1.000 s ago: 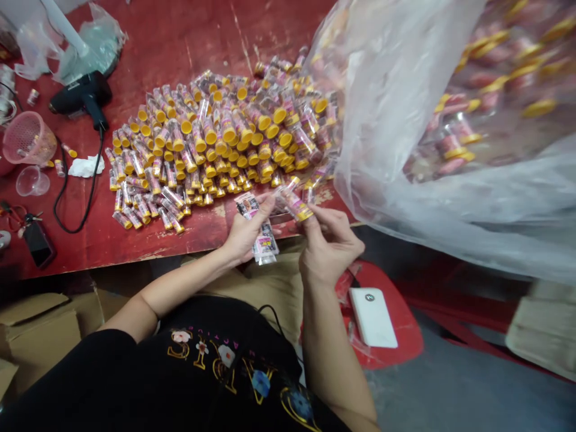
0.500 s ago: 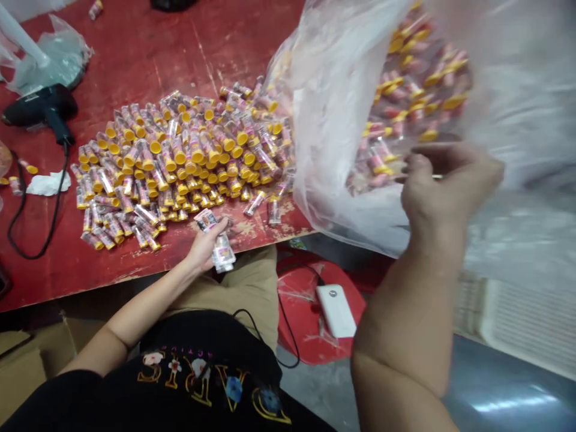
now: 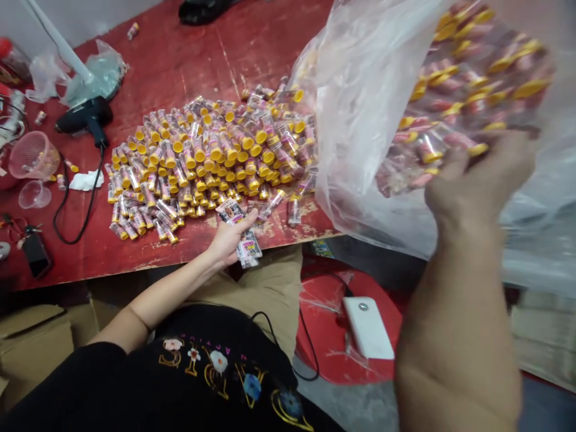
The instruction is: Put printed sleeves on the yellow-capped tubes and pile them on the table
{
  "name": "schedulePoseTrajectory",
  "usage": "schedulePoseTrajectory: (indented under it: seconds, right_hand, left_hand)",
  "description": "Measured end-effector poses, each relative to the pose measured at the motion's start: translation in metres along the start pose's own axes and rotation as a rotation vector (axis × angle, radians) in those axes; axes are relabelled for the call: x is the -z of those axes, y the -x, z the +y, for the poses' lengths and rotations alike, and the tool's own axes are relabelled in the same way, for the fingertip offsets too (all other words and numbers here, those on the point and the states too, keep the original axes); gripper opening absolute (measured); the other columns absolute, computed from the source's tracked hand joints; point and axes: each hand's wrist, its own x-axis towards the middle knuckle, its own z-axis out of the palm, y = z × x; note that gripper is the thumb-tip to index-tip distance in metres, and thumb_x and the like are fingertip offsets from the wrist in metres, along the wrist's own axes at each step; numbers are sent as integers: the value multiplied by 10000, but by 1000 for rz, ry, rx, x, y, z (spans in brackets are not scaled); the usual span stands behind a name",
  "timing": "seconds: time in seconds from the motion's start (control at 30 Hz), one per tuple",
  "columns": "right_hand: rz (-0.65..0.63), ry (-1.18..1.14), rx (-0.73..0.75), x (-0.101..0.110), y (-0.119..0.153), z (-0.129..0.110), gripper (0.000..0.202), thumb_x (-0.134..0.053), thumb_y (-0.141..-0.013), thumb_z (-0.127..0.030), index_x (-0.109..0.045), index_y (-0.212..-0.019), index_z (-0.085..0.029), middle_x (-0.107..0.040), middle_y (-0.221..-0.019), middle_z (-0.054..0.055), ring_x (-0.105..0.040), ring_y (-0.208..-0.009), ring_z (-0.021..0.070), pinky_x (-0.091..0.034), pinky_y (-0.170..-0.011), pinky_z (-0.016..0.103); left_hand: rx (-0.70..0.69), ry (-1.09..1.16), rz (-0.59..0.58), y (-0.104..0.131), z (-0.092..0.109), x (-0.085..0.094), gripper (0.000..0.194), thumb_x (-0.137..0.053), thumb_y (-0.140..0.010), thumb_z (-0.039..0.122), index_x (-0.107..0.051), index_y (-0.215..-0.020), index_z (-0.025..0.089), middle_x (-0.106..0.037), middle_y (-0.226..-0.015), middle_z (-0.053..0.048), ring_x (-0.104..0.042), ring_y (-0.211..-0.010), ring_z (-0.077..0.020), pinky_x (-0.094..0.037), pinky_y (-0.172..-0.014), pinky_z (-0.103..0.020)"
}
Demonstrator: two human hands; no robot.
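Note:
My left hand (image 3: 231, 240) is closed round a small stack of printed plastic sleeves (image 3: 248, 247) at the table's front edge. Just beyond it lies a broad heap of clear tubes (image 3: 198, 156) with yellow caps and pink contents. On the right, my right hand (image 3: 486, 174) reaches into the mouth of a big clear plastic bag (image 3: 355, 120). More yellow-capped tubes (image 3: 468, 78) fill the bag, and some touch or lie right by my fingers. Those fingertips are blurred and partly hidden, so their grip does not show.
A black heat gun (image 3: 85, 117) with its cable lies left of the heap on the red table (image 3: 180, 54). Near it are a pink basket (image 3: 33, 155), crumpled tissue (image 3: 86, 180) and a phone (image 3: 36, 252). A white power bank (image 3: 369, 327) rests on a red stool (image 3: 315, 336).
My right hand has moved further right and slightly up among the bagged tubes. The view has shifted left, showing more of the table's left side. The left hand still holds the sleeves.

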Motion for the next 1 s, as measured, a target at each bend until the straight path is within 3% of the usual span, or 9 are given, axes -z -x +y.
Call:
schedulePoseTrajectory:
  seconds: [0.07, 0.13, 0.23, 0.33, 0.47, 0.6, 0.7, 0.83, 1.0]
  right_hand:
    - [-163, -372, -109, 14, 48, -19, 231, -840, -878, -278, -736, -1045, -155, -748, -922, 31, -653, -641, 79, -545, -679, 312]
    - [-389, -720, -228, 21, 105, -41, 319, -895, -825, -400, -747, -1021, -198, -732, -865, 6, -640, -622, 73, -535, -598, 240]
    - [-590, -939, -400, 19, 180, -69, 376, -919, -790, -470, -786, -1057, -240, -762, -931, 12, -665, -688, 88, -552, -569, 200]
    - [-656, -989, -443, 8, 222, -80, 315, -885, -827, -495, -805, -1055, -293, -789, -1141, 10, -741, -906, 121, -642, -756, 242]
    - [-716, -856, -282, -4, 224, -80, 308, -845, -877, -482, -800, -1126, -305, -802, -1171, 14, -763, -1058, 164, -633, -1010, 328]
    - [-750, -703, -115, -2, 205, -81, 359, -824, -884, -517, -789, -1136, -264, -805, -1136, 48, -765, -1006, 189, -652, -939, 339]
    - [-742, -681, -71, 2, 202, -83, 385, -798, -899, -537, -774, -1147, -244, -793, -1178, 63, -762, -1043, 196, -664, -912, 342]
    - [-639, -692, -125, 9, 216, -79, 389, -784, -915, -517, -759, -1188, -241, -795, -1164, 61, -765, -1003, 186, -671, -902, 361]
    - [-398, -660, -125, 25, 236, -79, 353, -835, -884, -394, -778, -1190, -226, -789, -1137, 70, -747, -870, 160, -655, -816, 333]
  left_hand:
    - [-52, 13, 4, 2, -2, 0, 326, -977, -690, 201, -718, -876, 132, -745, -810, 4, -663, -635, -89, -537, -590, -208]
    - [-97, 34, -23, 5, -4, -1, 384, -1004, -648, 247, -725, -885, 132, -735, -801, 8, -663, -647, -92, -509, -547, -191]
    - [-128, 66, -46, 9, -5, -2, 396, -1001, -656, 289, -744, -917, 138, -752, -855, -2, -678, -685, -95, -522, -560, -189]
    - [-124, 101, -61, 13, -7, 0, 351, -985, -680, 281, -742, -894, 146, -743, -833, 11, -638, -635, -72, -531, -596, -196]
    - [-126, 71, -83, 18, -9, 5, 303, -938, -735, 270, -761, -943, 139, -759, -874, -18, -648, -686, -89, -524, -657, -224]
    - [-66, -51, -78, 19, -4, 11, 346, -960, -705, 262, -762, -961, 142, -777, -950, -47, -669, -750, -115, -515, -678, -243]
    - [-69, -12, -95, 16, 1, 14, 280, -938, -734, 232, -771, -939, 138, -784, -952, -37, -664, -728, -102, -508, -657, -224]
    - [-96, 72, -26, 12, 2, 11, 306, -970, -718, 270, -763, -901, 138, -771, -854, -12, -675, -702, -96, -535, -691, -218]
    - [17, 160, 88, 16, 8, 3, 317, -967, -746, 296, -720, -869, 141, -738, -791, 0, -688, -683, -104, -532, -645, -214]
